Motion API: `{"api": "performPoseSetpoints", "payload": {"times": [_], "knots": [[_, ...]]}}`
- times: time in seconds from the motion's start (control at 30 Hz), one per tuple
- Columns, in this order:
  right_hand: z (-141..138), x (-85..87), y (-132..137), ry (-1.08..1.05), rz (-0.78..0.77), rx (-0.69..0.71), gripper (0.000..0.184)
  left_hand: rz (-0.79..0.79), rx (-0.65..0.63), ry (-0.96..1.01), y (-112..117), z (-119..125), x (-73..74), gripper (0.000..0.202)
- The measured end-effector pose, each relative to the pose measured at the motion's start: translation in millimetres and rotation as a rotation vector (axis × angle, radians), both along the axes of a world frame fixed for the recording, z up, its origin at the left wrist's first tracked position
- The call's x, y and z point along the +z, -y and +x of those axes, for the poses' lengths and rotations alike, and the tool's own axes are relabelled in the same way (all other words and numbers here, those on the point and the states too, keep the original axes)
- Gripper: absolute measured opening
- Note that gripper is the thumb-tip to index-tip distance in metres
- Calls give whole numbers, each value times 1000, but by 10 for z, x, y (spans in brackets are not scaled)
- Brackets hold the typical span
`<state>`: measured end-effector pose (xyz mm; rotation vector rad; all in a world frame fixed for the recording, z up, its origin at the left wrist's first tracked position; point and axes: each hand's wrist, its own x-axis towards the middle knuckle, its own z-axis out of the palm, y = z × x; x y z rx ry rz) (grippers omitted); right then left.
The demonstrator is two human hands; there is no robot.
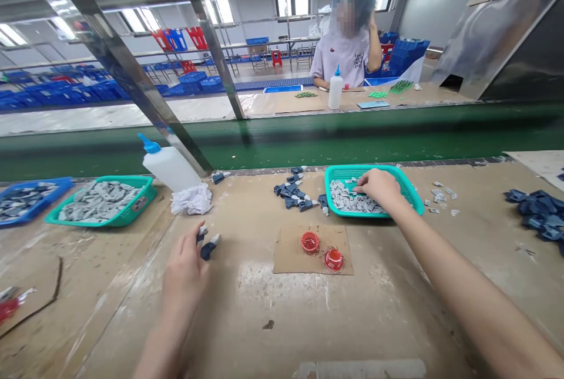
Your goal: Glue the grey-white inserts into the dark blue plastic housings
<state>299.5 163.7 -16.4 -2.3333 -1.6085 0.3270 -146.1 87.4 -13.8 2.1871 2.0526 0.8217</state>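
**Both hands busy around the teal tray**

The right hand (379,188) is in the teal tray (348,169), its fingers (362,187) resting unclenched on grey pieces (352,200). Left of the tray, the left hand (185,270) has two blue parts (210,248) at its fingers (198,239); whether they grasp them, I cannot tell. More blue parts (291,194) lie just beside the tray.

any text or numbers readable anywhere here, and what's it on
Print on the co-worker's shirt: too small and blurred to read.
Label on the green basket: too small and blurred to read.
No other word, brand, number or sign can be read.
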Motion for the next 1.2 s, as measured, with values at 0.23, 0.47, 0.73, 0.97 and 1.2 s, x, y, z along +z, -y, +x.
{"api": "performPoseSetpoints", "payload": {"times": [0.23,0.47,0.73,0.97,1.2], "knots": [[-183,129,182,-23,125,57,21,150,-250,-326,-553,111,15,39],[-429,193,1227,-632,260,173,26,53,-715,-334,-992,1155,81,39],[-811,-90,1857,-1221,111,-145,37,-94,-690,-355,-1119,1298,-32,24],[-1025,-109,1689,-1226,190,-131,33,-173,-638,-349,-876,1103,76,29],[-1007,-194,1667,-1181,205,-85,33,-294,-661,-312,-701,1045,154,23]]}}
